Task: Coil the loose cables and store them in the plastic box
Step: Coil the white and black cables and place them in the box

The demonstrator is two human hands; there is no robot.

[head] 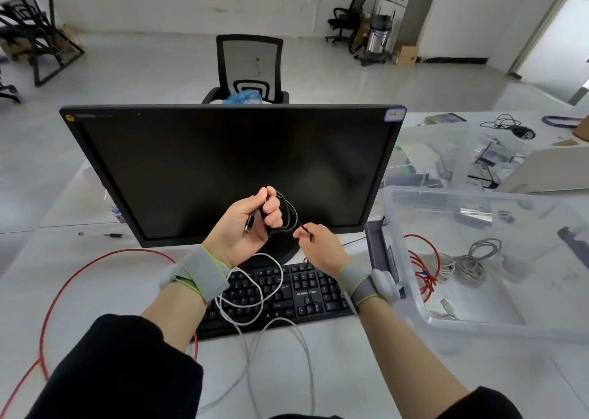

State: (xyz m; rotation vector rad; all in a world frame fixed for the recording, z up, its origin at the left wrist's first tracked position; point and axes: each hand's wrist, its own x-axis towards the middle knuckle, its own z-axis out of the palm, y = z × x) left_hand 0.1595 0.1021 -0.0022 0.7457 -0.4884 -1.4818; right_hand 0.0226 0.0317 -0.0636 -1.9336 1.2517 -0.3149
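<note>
Plastic box [411, 259], right of both hands: grey cable [471, 259] and red cable [424, 268] coils seen inside. Black cable [288, 211] loops are gripped by curled fingers of left hand [251, 227]; its free end is pinched between thumb and forefinger of right hand [318, 246], just beside. White cable [251, 294] is draped over keyboard [302, 291] below the fingers.
</note>
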